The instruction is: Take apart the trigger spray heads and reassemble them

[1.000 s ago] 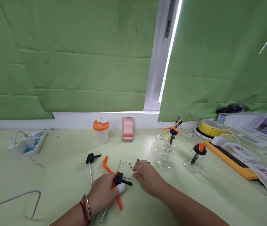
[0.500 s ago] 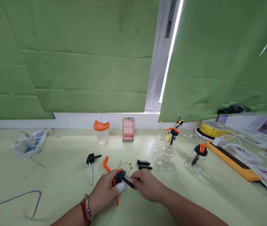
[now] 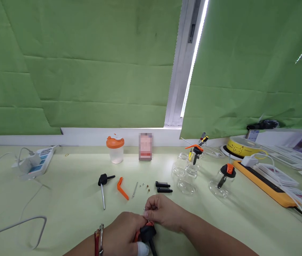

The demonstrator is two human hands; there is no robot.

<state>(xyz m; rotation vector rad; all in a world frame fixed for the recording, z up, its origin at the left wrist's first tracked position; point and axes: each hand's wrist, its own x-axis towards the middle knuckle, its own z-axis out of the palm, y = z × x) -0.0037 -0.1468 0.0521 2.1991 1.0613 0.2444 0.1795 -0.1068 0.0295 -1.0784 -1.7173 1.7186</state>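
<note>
My left hand (image 3: pixel 121 231), with a white wrapping on its thumb, grips a black plastic cap (image 3: pixel 147 233) that has a stem pointing down and an orange lever (image 3: pixel 137 235) attached. Against the orange piece at the cap's top, my right hand (image 3: pixel 167 213) pinches a tiny silvery part (image 3: pixel 144 209), mostly covered by the fingertips. Beyond the hands lie a loose orange lever (image 3: pixel 122 188), a thin metal pin (image 3: pixel 135 190), several tiny parts (image 3: pixel 147 186) and two black tubes with springs (image 3: pixel 163 187). Another black cap with a metal rod (image 3: pixel 103 188) lies to the left.
Glass jars (image 3: pixel 187 183) stand right of centre; one jar (image 3: pixel 221 183) carries a black and orange top. An orange-lidded cup (image 3: pixel 116 151) and a blurred pink upright object (image 3: pixel 145 146) are at the back. Power strips (image 3: pixel 263 183) and cables flank both sides.
Both hands have come nearer to me, and the held cap has turned so its stem points downward. The right fingers have shifted from beside the stem to the orange top.
</note>
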